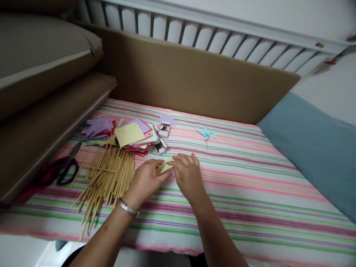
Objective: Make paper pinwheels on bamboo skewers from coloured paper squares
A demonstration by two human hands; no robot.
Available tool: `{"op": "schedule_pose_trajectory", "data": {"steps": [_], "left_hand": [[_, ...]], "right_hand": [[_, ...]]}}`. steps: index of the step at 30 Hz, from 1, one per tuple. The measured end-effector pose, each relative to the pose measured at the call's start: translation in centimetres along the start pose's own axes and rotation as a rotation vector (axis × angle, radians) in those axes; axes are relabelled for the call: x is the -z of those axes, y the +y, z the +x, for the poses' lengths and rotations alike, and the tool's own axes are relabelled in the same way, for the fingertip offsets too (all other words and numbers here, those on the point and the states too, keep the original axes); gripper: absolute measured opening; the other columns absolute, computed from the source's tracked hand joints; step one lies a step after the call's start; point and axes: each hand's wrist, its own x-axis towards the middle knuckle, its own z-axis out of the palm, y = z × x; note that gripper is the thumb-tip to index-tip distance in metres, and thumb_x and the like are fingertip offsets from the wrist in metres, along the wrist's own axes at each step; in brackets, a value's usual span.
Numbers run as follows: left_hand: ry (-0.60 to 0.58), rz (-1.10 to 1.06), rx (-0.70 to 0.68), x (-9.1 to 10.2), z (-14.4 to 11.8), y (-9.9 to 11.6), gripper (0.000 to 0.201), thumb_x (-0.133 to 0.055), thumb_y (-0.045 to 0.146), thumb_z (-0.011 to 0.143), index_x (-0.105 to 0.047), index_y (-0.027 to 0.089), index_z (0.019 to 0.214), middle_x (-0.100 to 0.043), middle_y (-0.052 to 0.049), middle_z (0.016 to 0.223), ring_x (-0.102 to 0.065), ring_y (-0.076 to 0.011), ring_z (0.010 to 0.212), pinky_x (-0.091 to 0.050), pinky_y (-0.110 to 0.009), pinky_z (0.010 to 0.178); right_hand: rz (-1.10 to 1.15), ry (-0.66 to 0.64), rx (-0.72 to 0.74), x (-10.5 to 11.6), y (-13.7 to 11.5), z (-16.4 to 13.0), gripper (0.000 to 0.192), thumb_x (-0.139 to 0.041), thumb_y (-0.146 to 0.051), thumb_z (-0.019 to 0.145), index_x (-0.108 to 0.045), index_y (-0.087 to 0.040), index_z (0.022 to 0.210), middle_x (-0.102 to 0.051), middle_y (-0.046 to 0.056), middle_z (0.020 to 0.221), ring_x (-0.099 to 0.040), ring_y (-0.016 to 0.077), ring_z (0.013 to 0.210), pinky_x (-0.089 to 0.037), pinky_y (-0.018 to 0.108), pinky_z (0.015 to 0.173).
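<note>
Hands meet over a small pale yellow paper square [166, 167], mostly hidden beneath fingers: left hand [145, 180] and right hand [188, 174] both pinch its edges on the striped cloth [250, 193]. Loose bamboo sticks [107, 178] lie just left; black-handled scissors [65, 168] are partly shadowed. Open cloth lies rightward.

Pale yellow paper piece [166, 167], blue pinwheel [206, 133], pink-green striped cloth [250, 193], black-handled scissors [68, 168].
</note>
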Motion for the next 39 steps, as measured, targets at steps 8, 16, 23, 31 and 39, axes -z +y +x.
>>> {"op": "schedule_pose_trajectory", "data": {"steps": [8, 16, 23, 31, 39], "left_hand": [[0.046, -0.464, 0.429, -1.5, 0.9, -3.0, 0.017, -0.068, 0.029, 0.067, -0.07, 0.014, 0.073, -0.069, -0.007, 0.069, -0.059, -0.0175, 0.06, -0.043, -0.026, 0.052], [0.055, -0.992, 0.521, -1.9, 0.8, -1.9, 0.031, -0.072, 0.025, 0.066, -0.068, 0.012, 0.094, -0.07, -0.01, 0.095, -0.064, -0.0175, 0.079, -0.049, -0.022, 0.057], [-0.108, -0.858, 0.581, -0.3, 1.1, -2.0, 0.036, -0.072, 0.031, 0.066, -0.068, 0.012, 0.096, -0.071, -0.011, 0.093, -0.065, -0.0198, 0.078, -0.052, -0.029, 0.066], [0.152, -0.818, 0.606, -0.4, 1.3, -2.5, 0.043, -0.077, 0.023, 0.056, -0.067, 0.01, 0.096, -0.072, -0.012, 0.089, -0.065, -0.0202, 0.069, -0.052, -0.028, 0.055], [0.275, -0.901, 0.566, 0.0, 1.7, -2.6, 0.032, -0.074, 0.019, 0.058, -0.068, 0.008, 0.087, -0.072, -0.011, 0.082, -0.064, -0.0168, 0.06, -0.047, -0.023, 0.044]], "right_hand": [[0.462, 0.241, -0.378, 0.4, -0.3, 0.4, 0.042, -0.058, -0.027, 0.079, -0.053, -0.025, 0.121, -0.047, 0.009, 0.134, -0.043, 0.0252, 0.122, -0.036, 0.047, 0.1], [1.426, -0.013, -0.99, -2.5, -0.1, 0.1, 0.05, -0.071, -0.037, 0.065, -0.057, -0.019, 0.109, -0.067, 0.008, 0.1, -0.065, 0.0223, 0.082, -0.052, 0.037, 0.07], [1.349, -0.181, -0.8, -2.0, 1.4, 0.1, 0.043, -0.072, -0.021, 0.06, -0.061, -0.018, 0.102, -0.069, 0.004, 0.096, -0.064, 0.0213, 0.084, -0.049, 0.032, 0.072], [0.502, 0.135, -0.388, -1.5, -0.2, 0.0, 0.036, -0.059, -0.02, 0.076, -0.059, -0.026, 0.112, -0.062, 0.007, 0.107, -0.056, 0.0238, 0.099, -0.045, 0.044, 0.087], [0.311, 0.016, 0.127, -2.8, -1.7, -0.8, 0.033, -0.047, -0.005, 0.08, -0.065, -0.025, 0.099, -0.058, 0.007, 0.116, -0.045, 0.0229, 0.113, -0.041, 0.045, 0.094]]}}
